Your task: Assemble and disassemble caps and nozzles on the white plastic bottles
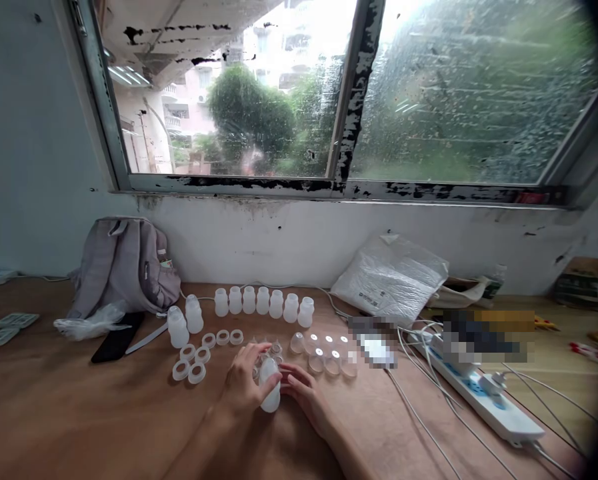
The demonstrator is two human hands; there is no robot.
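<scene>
Low over the tabletop, a small frosted baby bottle [271,402] is gripped by my left hand [243,380], its thumb across the front. My right hand [306,395] has curled fingers against the bottle's upper right side; their tips are partly hidden. Just behind the hands are several clear teats [276,349], partly covered by my left fingers. White collar rings [197,373] lie to the left. Clear domed caps [332,363] are grouped to the right. A row of open frosted bottles [263,301] stands at the back, with two more bottles [177,328] nearer on the left.
A grey backpack [121,267], a plastic bag [91,323] and a black phone-like slab [117,339] occupy the left. On the right are a silvery packing bag [391,277], a blurred device with a cable, and a white power strip [499,410] with several cords. A window wall borders the back.
</scene>
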